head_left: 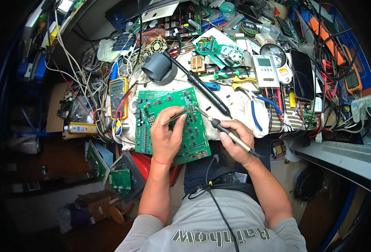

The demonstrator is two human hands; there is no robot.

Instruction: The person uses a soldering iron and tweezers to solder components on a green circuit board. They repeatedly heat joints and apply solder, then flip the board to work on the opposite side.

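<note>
A large green circuit board (pixel 200 145) lies on a white cloth in front of me, slightly turned, with buttons, chips and a small digit display on it. My left hand (pixel 166 132) rests over its middle, fingers pinched on thin metal tweezers (pixel 178 114) that point at the upper right part of the board. In my right hand (pixel 239 136) is a soldering iron (pixel 215 123), gripped like a pen. Its tip reaches the same upper right area, close to the tweezers' end. Whether the tip touches a part is too small to tell. My left hand hides the board's centre.
A yellow multimeter (pixel 118 98) stands left of the board. Behind it are a grey round holder (pixel 158 69) and a black tube-like tool (pixel 206 92). Pliers (pixel 254 101), a phone (pixel 302 74) and a white meter (pixel 265 71) lie to the right. Cables crowd both sides.
</note>
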